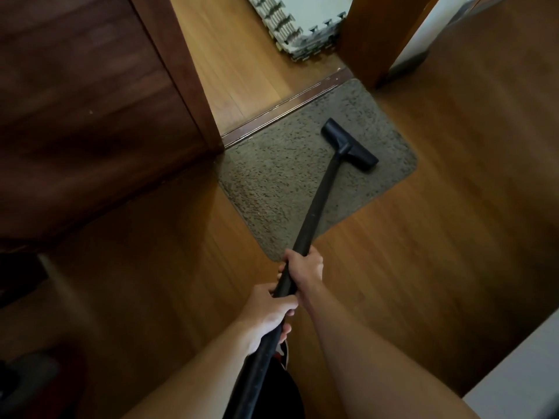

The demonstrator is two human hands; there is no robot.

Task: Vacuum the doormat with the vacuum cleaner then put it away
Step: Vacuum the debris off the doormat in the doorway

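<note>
Black, stiff vacuum wand (314, 213) is looking light, both the left hand (267, 313) and right hand (304, 267) gripping it mid-shaft, nozzle (349, 145) working the doormat's (272, 182) far corner.

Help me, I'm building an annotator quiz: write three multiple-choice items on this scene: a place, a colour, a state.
1. The vacuum head is: A on the doormat, B lifted in the air, C out of view.
2. The tube is: A red, B black, C white.
3. The tube is: A lying loose, B gripped one-handed, C gripped two-handed.
A: the vacuum head sits on the doormat pile. B: tube and vacuum head look black. C: left hand and right hand both wrap it.
</note>
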